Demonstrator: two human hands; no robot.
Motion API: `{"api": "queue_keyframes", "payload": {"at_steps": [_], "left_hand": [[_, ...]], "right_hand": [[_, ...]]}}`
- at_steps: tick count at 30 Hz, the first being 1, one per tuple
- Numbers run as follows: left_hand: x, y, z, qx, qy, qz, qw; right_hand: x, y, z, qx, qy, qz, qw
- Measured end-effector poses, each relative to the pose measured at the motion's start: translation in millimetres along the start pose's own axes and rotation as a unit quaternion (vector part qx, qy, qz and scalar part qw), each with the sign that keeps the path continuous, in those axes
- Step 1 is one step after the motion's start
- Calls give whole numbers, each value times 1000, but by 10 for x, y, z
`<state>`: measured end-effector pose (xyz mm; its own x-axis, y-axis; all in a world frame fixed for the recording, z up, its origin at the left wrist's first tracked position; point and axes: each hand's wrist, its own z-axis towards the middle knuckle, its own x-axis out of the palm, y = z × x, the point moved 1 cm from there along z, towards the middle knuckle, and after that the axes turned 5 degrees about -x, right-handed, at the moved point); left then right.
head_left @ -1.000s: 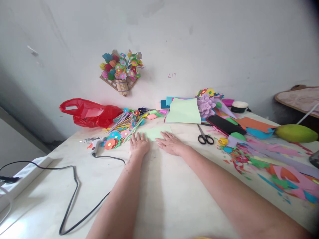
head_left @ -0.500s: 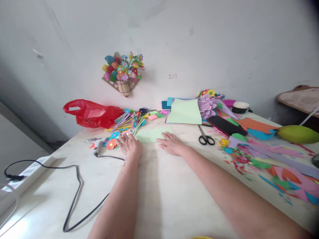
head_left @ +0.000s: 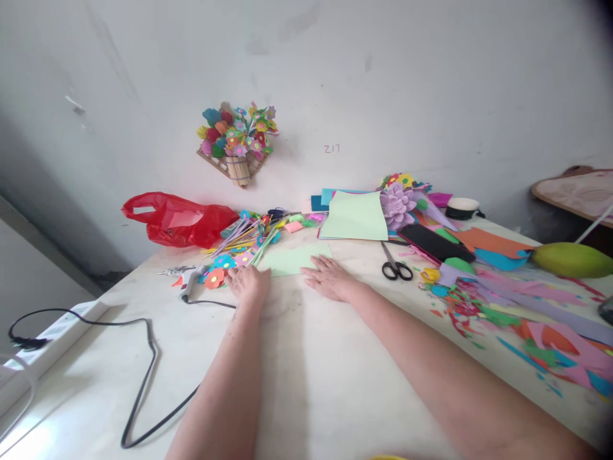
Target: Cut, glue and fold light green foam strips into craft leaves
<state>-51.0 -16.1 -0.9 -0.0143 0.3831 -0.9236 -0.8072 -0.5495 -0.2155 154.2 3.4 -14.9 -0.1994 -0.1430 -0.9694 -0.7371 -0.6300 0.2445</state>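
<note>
A pale green sheet of paper (head_left: 287,260) lies flat on the table between my hands. My right hand (head_left: 328,278) rests palm down with fingers stretched over the sheet's right end. At the other end, my left hand (head_left: 248,282) lies palm down, its thumb by the sheet's left edge and its fingers beside the paper flowers (head_left: 224,262). Neither hand grips anything. Left of my left hand is a glue gun (head_left: 191,281) with a black cord. Black-handled scissors (head_left: 396,265) lie to the right of my right hand.
A red plastic bag (head_left: 179,220) sits at the back left. Behind the sheet stands a stack of coloured paper (head_left: 357,217). Colourful scraps (head_left: 479,306) and a green mango-like fruit (head_left: 572,259) cover the right side. A power strip (head_left: 52,345) and cord occupy the left.
My left hand has shifted slightly left and nearer to me, its fingers lower and less spread. The right hand and the sheet stay nearly where they were.
</note>
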Motion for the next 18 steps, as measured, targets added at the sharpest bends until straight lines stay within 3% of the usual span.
{"api": "queue_keyframes", "payload": {"at_steps": [4, 9, 16, 18], "left_hand": [[2, 10, 39, -26, 12, -123, 992], [35, 0, 75, -77, 20, -297, 952], [194, -36, 114, -158, 7, -533, 832], [226, -66, 120, -173, 33, -575, 799]], "right_hand": [[10, -4, 0, 0, -8, -3, 1000], [8, 1, -9, 0, -21, -6, 1000], [16, 1, -3, -1, -24, -6, 1000], [15, 2, -1, -4, -26, -6, 1000]]}}
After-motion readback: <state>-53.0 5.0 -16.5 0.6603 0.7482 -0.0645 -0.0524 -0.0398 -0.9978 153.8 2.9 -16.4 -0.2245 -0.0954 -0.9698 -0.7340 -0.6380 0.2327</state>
